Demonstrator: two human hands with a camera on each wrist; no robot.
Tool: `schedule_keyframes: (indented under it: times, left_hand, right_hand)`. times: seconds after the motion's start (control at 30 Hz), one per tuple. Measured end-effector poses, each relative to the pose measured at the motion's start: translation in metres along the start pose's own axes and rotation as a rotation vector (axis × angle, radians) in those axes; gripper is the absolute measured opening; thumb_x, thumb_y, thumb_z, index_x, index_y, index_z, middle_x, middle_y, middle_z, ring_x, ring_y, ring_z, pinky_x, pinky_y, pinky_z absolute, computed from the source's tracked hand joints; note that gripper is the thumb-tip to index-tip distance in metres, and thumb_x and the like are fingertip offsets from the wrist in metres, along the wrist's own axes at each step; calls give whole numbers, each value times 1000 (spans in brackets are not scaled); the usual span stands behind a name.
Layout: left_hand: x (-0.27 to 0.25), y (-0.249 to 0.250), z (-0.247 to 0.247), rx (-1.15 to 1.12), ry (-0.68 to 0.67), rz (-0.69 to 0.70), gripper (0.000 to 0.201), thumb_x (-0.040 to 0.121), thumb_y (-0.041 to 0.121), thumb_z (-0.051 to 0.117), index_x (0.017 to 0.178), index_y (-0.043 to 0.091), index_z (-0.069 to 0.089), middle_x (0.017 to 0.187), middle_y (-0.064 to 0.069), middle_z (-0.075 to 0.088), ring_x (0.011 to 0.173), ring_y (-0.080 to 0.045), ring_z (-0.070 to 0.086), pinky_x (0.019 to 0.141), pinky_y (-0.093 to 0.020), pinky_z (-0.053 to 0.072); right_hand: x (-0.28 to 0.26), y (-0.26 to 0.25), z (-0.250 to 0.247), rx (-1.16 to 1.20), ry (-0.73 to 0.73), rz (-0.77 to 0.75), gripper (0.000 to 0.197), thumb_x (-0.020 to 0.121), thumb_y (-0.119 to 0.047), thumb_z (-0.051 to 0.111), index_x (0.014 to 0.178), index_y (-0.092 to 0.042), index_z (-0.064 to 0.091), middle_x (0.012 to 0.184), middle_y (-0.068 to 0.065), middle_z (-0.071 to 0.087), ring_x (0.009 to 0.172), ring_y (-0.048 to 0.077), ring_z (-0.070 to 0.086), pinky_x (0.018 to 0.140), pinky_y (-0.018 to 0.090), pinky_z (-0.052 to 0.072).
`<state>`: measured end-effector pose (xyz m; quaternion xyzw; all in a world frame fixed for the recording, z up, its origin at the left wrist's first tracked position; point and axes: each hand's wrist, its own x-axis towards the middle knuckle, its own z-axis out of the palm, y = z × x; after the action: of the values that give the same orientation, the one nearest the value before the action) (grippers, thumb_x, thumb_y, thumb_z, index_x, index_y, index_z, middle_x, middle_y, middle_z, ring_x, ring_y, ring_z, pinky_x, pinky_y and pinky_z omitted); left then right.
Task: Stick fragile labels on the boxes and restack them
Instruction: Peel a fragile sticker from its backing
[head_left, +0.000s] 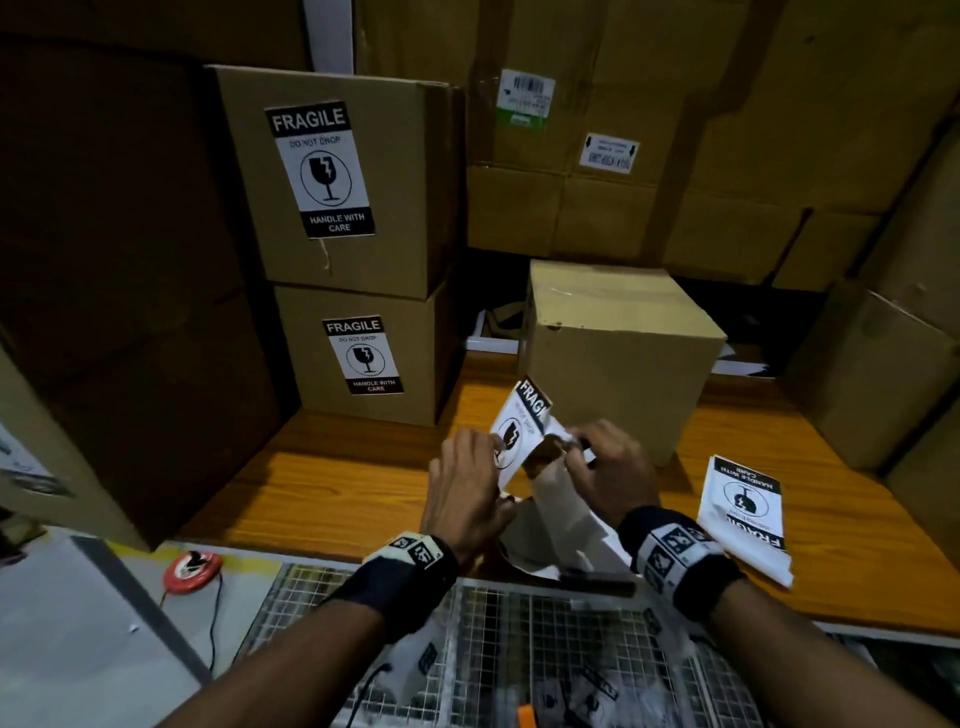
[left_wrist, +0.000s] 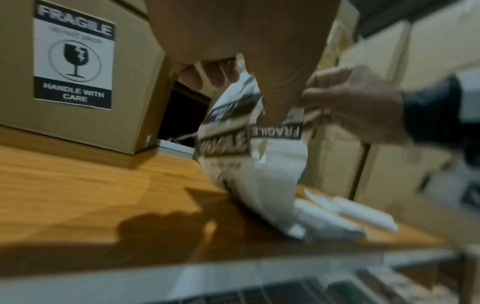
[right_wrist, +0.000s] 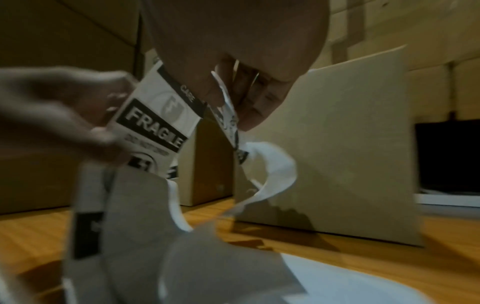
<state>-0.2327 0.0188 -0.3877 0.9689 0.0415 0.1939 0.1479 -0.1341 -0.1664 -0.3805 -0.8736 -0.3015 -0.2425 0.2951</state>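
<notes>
Both hands work just in front of the plain brown cardboard box (head_left: 621, 358) on the orange wooden worktop (head_left: 332, 483). Left hand (head_left: 467, 483) pinches the black-and-white fragile label (head_left: 519, 423); right hand (head_left: 610, 467) pinches the white backing paper (head_left: 561, 512), which curls down toward the worktop. Peeling looks to be the step in hand. To do it well, I would draw the backing away slowly at a low angle, keep fingertips on the label's edge only, and hold it taut so it cannot fold onto itself. Left of the plain box, two stacked brown boxes (head_left: 358, 291) already carry labels; spare label sheets (head_left: 743, 519) lie to its right.
</notes>
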Motion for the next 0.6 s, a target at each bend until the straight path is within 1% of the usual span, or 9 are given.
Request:
schedule_keyframes:
  times: [0.07, 0.13, 0.2, 0.23, 0.3, 0.4, 0.5, 0.6]
  left_hand:
    - [-3, 0, 10, 53, -98, 14, 63, 75, 36, 72, 128, 25, 38, 123, 0, 37, 109, -24, 40, 88, -41, 41]
    - [-2, 0, 18, 54, -164, 15, 62, 80, 33, 70, 132, 25, 37, 130, 0, 34, 115, -23, 37, 95, -40, 39]
    - [1, 3, 22, 40, -191, 10, 60, 84, 30, 68, 135, 25, 36, 132, 0, 34, 118, -21, 36, 99, -39, 37]
    - [3, 5, 25, 40, -196, 14, 59, 86, 27, 66, 136, 25, 36, 132, 0, 35, 117, -21, 37, 99, -38, 38]
    - [7, 10, 28, 69, -205, 40, 56, 86, 16, 62, 135, 23, 36, 131, -1, 36, 114, -22, 39, 96, -38, 39]
    - [11, 12, 33, 94, -236, 98, 52, 88, 7, 56, 134, 22, 38, 132, -3, 37, 113, -24, 39, 93, -39, 40]
    - [9, 12, 37, 149, -281, 191, 47, 90, 10, 56, 132, 24, 40, 135, -5, 36, 116, -26, 38, 92, -38, 40]
    - [3, 7, 40, 201, -314, 306, 43, 87, 15, 58, 127, 23, 44, 133, -6, 39, 116, -28, 39, 89, -39, 39]
  right_hand:
    - [-4, 16, -12, -49, -17, 1, 11, 84, -17, 61, 92, -12, 67, 84, 8, 63, 73, 29, 60, 60, 37, 50]
    - [-14, 32, -22, -127, -25, 8, 14, 81, -10, 69, 95, -11, 69, 85, 8, 65, 73, 30, 61, 60, 34, 49]
    - [-26, 45, -29, -185, -35, 46, 20, 79, -6, 72, 98, -12, 69, 87, 7, 65, 76, 28, 61, 65, 34, 49]
    - [-31, 52, -32, -205, -44, 78, 23, 78, -5, 73, 99, -13, 70, 88, 6, 66, 78, 27, 61, 67, 35, 49]
    - [-38, 69, -36, -230, -67, 130, 26, 76, -3, 73, 98, -15, 69, 91, 6, 65, 84, 28, 60, 67, 34, 49]
    - [-48, 87, -39, -247, -160, 152, 26, 74, -1, 69, 92, -20, 69, 93, 4, 64, 90, 30, 61, 65, 37, 52]
    - [-62, 86, -36, -248, -265, 174, 23, 77, -5, 70, 94, -20, 72, 96, 3, 66, 92, 27, 62, 70, 37, 52]
    - [-64, 85, -30, -182, -240, 190, 16, 81, -11, 68, 96, -16, 72, 96, 5, 66, 94, 30, 61, 75, 39, 51]
